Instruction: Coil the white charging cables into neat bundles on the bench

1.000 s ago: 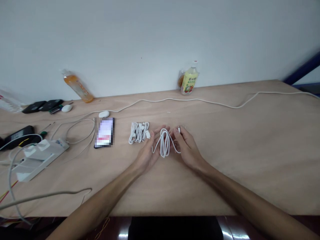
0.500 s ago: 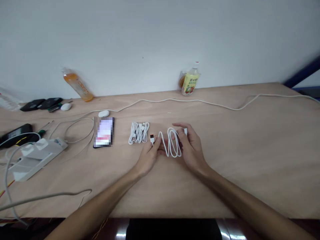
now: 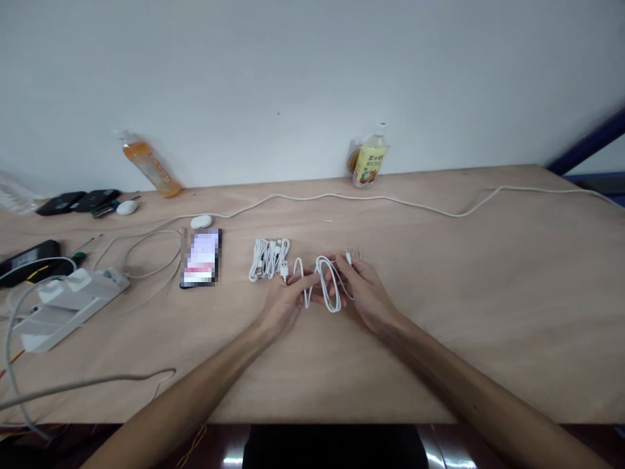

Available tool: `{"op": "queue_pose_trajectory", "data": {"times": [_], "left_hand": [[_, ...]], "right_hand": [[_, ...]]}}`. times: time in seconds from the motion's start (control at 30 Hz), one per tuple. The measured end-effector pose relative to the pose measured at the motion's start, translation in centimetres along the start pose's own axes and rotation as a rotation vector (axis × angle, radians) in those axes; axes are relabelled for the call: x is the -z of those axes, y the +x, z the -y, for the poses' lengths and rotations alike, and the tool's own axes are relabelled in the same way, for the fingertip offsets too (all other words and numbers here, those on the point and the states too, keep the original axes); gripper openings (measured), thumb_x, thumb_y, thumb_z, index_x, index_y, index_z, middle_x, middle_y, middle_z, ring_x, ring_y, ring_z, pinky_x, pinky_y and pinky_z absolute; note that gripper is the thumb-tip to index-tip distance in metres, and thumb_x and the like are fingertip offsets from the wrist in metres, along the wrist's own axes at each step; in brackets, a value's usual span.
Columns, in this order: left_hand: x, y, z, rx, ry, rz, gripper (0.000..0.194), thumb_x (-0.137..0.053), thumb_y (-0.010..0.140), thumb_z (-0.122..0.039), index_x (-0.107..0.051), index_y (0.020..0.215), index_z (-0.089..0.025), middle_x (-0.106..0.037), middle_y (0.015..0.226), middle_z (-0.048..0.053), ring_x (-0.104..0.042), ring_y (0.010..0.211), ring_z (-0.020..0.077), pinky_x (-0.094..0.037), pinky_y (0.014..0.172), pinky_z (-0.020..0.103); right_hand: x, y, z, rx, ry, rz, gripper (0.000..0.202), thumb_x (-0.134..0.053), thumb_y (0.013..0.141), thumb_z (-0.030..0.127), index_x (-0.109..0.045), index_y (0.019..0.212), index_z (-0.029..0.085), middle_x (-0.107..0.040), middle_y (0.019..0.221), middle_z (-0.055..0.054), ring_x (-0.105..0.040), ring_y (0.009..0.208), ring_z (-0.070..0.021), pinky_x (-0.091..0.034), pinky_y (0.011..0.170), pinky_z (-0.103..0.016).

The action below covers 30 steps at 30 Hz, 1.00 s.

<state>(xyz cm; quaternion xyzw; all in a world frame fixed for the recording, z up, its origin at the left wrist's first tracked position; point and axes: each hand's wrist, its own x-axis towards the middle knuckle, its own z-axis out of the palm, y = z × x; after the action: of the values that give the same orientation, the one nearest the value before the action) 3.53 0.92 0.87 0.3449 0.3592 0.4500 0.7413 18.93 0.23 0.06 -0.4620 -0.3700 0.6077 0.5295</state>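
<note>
white cable [image 3: 338,302] x1 in l hand [image 3: 284,302], r hand [image 3: 367,287]; phone [image 3: 202,256] x1

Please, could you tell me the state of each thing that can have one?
Left hand: closed on the held cable
Right hand: also closed on it
Held cable: loosely looped
Cable bundles: coiled, lying on the table
Phone: face up, screen lit
Orange bottle: leaning against the wall
Yellow-labelled bottle: standing, capped
Long cable: uncoiled
</note>
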Motion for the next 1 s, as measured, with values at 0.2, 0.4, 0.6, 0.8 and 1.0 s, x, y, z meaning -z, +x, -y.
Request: {"op": "queue_pose_trajectory", "data": {"times": [0.2, 0.4, 0.6, 0.8, 1.0], "left_hand": [[0.3, -0.1, 0.1, 0.005, -0.042, -0.052, 0.027, -0.095, 0.073, -0.023, -0.069, 0.078, -0.018, -0.081, 0.082, 0.006, -0.084, 0.095, 0.0308, -0.069, 0.087, 0.041], [0.5, 0.0, 0.4, 0.108, -0.101, -0.003, 0.013, -0.081, 0.085, -0.015, -0.081, 0.098, -0.013, -0.085, 0.113, 0.016, -0.08, 0.118, 0.0339, -0.063, 0.105, 0.047], [1.0, 0.1, 0.0, 0.263, -0.167, 0.158, 0.024, -0.068, 0.1, -0.025, -0.08, 0.117, -0.014, -0.085, 0.116, 0.018, -0.082, 0.11, 0.0347, -0.064, 0.094, 0.047], [1.1, 0.2, 0.2, 0.269, -0.182, 0.192, 0.022, -0.07, 0.097, -0.022, -0.077, 0.117, -0.015, -0.085, 0.113, 0.015, -0.083, 0.096, 0.0298, -0.065, 0.09, 0.044], [1.0, -0.1, 0.0, 0.279, -0.127, 0.221, 0.019, -0.078, 0.088, -0.019, -0.075, 0.106, -0.014, -0.084, 0.097, 0.012, -0.081, 0.084, 0.0267, -0.064, 0.076, 0.036]], "right_hand": [[0.2, 0.0, 0.3, 0.001, 0.05, -0.025, 0.069, -0.088, 0.072, 0.077, -0.082, 0.108, 0.018, -0.071, 0.075, 0.0, -0.053, 0.052, -0.0105, -0.04, 0.043, -0.022], [0.5, -0.1, 0.5, -0.016, 0.054, -0.044, 0.069, -0.089, 0.073, 0.075, -0.084, 0.117, 0.021, -0.081, 0.091, -0.006, -0.066, 0.063, -0.015, -0.05, 0.049, -0.024], [0.5, -0.1, 0.6, 0.063, -0.011, -0.075, 0.064, -0.083, 0.08, 0.073, -0.084, 0.117, 0.021, -0.08, 0.089, -0.005, -0.062, 0.06, -0.0142, -0.046, 0.047, -0.023], [0.6, -0.1, 0.5, 0.064, -0.021, -0.053, 0.06, -0.084, 0.079, 0.072, -0.084, 0.11, 0.021, -0.073, 0.08, -0.002, -0.051, 0.053, -0.0111, -0.04, 0.044, -0.022], [0.1, -0.6, 0.7, 0.019, -0.002, 0.043, 0.055, -0.084, 0.08, 0.07, -0.083, 0.103, 0.021, -0.06, 0.07, 0.003, -0.042, 0.051, -0.0096, -0.036, 0.042, -0.021]]}}
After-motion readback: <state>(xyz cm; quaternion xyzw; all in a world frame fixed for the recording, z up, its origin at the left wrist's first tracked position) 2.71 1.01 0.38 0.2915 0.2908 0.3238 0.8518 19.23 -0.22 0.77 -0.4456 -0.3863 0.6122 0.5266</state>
